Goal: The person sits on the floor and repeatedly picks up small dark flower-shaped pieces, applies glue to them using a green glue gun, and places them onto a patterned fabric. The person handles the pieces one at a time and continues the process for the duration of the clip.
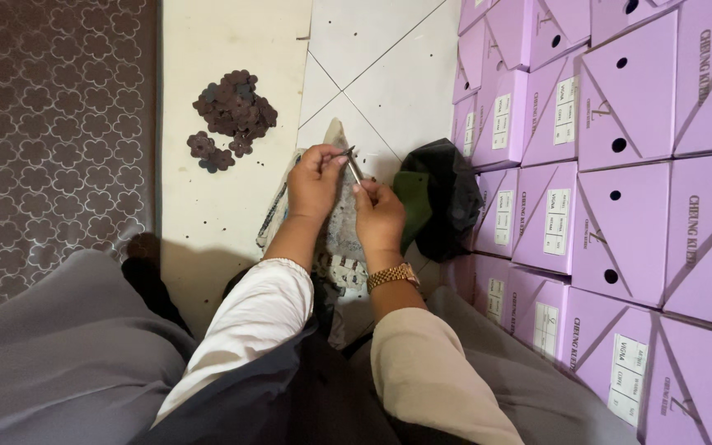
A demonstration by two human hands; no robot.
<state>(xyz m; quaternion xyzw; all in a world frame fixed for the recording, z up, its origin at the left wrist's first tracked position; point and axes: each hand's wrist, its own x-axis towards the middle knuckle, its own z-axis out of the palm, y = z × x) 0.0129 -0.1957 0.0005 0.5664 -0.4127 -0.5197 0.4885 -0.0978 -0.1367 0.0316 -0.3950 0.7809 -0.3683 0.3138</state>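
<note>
Lilac boxes [620,165] wall right; left floor [224,206] open.

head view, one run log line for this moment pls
left hand: pinches small dark piece | right hand: holds thin metal tool | brown flower cutouts: piled on floor | purple boxes: stacked right

Stacked lilac boxes [620,189], patterned mat [51,140]

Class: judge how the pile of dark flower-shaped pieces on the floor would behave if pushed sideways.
The flower pieces look thin and flat, so probably light. Loosely heaped, they would likely slide apart and scatter rather than move together. The smooth floor suggests they would not roll.
</note>
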